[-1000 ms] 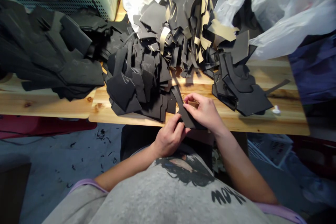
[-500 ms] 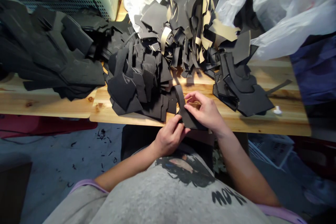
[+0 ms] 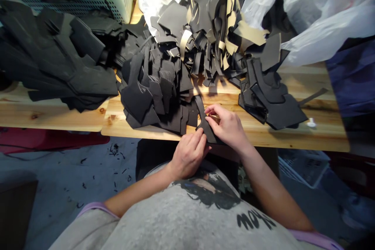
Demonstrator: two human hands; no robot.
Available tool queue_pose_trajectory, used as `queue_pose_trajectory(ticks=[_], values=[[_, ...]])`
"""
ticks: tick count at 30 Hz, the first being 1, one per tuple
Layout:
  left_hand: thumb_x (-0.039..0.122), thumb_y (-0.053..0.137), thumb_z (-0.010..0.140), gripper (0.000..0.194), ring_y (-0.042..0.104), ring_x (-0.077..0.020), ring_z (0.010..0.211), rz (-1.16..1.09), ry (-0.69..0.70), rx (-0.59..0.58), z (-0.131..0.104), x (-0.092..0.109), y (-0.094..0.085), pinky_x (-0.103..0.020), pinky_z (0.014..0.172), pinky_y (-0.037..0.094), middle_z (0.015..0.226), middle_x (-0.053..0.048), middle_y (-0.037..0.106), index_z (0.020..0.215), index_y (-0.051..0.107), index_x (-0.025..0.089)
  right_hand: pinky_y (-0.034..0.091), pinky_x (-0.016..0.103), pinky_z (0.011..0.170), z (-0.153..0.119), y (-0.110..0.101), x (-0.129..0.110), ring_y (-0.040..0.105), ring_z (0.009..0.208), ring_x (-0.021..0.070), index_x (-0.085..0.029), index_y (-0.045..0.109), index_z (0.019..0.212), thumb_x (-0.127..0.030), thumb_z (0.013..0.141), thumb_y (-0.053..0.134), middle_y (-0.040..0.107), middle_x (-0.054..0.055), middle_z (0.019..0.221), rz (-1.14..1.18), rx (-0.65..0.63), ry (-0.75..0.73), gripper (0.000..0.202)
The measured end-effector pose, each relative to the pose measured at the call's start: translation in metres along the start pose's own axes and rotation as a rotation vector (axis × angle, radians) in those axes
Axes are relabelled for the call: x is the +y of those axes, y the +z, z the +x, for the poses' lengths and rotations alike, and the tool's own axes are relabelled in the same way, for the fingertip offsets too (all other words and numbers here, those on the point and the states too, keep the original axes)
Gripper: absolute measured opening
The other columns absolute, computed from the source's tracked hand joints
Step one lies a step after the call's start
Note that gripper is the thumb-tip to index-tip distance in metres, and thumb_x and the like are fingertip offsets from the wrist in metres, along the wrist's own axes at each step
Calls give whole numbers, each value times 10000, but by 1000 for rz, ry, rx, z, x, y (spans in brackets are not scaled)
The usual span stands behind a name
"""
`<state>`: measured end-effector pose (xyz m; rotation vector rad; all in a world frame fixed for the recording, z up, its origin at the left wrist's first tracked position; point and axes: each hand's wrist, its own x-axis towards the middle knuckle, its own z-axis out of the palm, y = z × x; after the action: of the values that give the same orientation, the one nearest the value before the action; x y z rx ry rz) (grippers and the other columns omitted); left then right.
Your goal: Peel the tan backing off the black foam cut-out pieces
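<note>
A curved black foam-like sheet piece (image 3: 207, 131) lies at the front edge of the wooden table, under both my hands. My left hand (image 3: 190, 150) is closed, its fingertips pinching the lower left edge of that piece. With thumb and fingers bent together, my right hand (image 3: 227, 125) grips the piece's right side; its palm hides part of it. Close by on the left is a heaped pile of similar black cut pieces (image 3: 158, 90). To the right sits a smaller stack of black shaped pieces (image 3: 271, 99).
Tangled black and tan offcuts (image 3: 216, 35) lie at the back between white plastic bags (image 3: 328, 11). A pale green basket (image 3: 124, 2) of black sheets stands back left, behind a wide black stack (image 3: 58, 54). A small white object (image 3: 311, 123) rests on the wooden table (image 3: 316, 136).
My left hand has turned slightly, its back now facing up more. My right hand has shifted a little downward along the piece. The piles have stayed as they were.
</note>
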<state>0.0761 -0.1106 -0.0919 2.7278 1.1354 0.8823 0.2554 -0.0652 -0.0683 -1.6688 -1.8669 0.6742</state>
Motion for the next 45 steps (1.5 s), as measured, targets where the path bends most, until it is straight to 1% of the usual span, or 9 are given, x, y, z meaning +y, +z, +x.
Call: queue_pose_trajectory(ticks=[5,11,17,22,26,30,35,39,45], values=[[308,569,997,265,595,-222,722,118,3,-48,-5,0,-5,-382,612,518,1226,-160,710,1129,667,100,472,290,733,-3,1,-6,687,878,220,-220,640,1018,-164,912,563,723,39,985,-92,0,3,143],[247,569,984,187,617,-304,1200,3,41,-56,-3,-6,1,-426,975,550,1298,-183,668,1054,649,92,459,289,686,-8,1,-9,682,886,227,-221,661,1127,-207,963,551,698,66,1084,-245,-4,-4,199],[271,580,969,148,563,-329,1326,-59,88,-154,6,-11,8,-482,1086,508,1425,-231,567,942,594,127,510,314,720,-34,-15,10,688,922,243,-195,691,1043,-166,963,494,686,97,1041,-299,297,52,215],[296,630,939,429,527,-354,1359,-37,145,-195,16,-14,14,-504,1123,471,1447,-258,537,1271,556,36,555,374,927,-75,-32,28,699,1019,240,-199,705,1067,-185,995,484,723,102,1074,-181,418,9,233],[341,590,965,604,477,-350,1404,20,203,-247,22,-13,18,-483,1161,424,1497,-250,488,1434,449,-14,565,344,976,-97,-28,27,694,1119,216,-213,699,1225,-190,1013,490,711,82,1240,-161,305,-52,298],[340,542,983,665,369,-326,1481,48,197,-333,24,-10,19,-477,1196,371,1581,-214,385,1532,346,18,620,311,777,-104,-19,21,735,1040,228,-225,638,1375,-256,1027,497,592,70,1429,-310,140,-77,377],[208,479,998,562,405,-308,1462,105,231,-300,23,-13,21,-457,1171,409,1578,-187,403,1531,375,63,619,327,682,-100,-29,19,766,899,241,-214,733,1226,-282,1016,530,681,45,1301,-359,147,-80,300],[243,510,1014,481,448,-318,1432,60,300,-251,21,-19,21,-491,1137,451,1507,-195,499,1472,465,103,610,335,860,-77,-43,9,725,1075,239,-236,728,1244,-270,1023,517,679,53,1307,-256,120,-185,307],[130,505,968,383,516,-324,1364,-67,331,-272,19,-16,14,-540,1149,441,1300,-187,636,1345,570,104,599,341,900,-5,-24,-6,697,1136,234,-279,661,1357,-304,1027,504,566,33,1445,-234,-181,-297,366]])
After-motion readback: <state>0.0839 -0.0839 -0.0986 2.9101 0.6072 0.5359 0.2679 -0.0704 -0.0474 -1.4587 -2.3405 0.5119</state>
